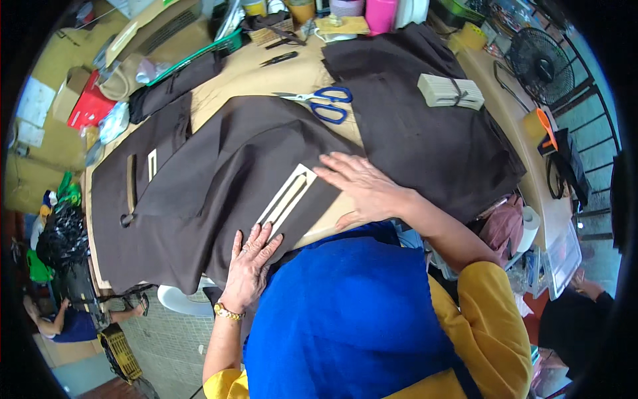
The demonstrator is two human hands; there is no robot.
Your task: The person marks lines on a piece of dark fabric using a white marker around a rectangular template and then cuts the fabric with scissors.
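Your left hand (251, 263) lies flat, with the fingers spread, on the dark brown cloth (219, 186) at the near edge of the desk (266, 73). Your right hand (359, 186) is also flat and open; it presses the same cloth just beside the long cream template (287, 196), and its fingertips almost touch the upper end of this template. No hand pinches anything.

The template lies on the cloth between your two hands and is tilted. A second brown piece (432, 139) covers the right side of the desk, and a bundle of pale strips (450, 92) tied with a dark band rests on it. The blue-handled scissors (322, 103) lie beyond the cloth, well apart from both hands.

At the far edge stand several containers: a pink cup (380, 14), a yellow cup (302, 10) and a green basket (222, 43). What is inside them, I cannot tell. A black fan (539, 66) stands at the right.
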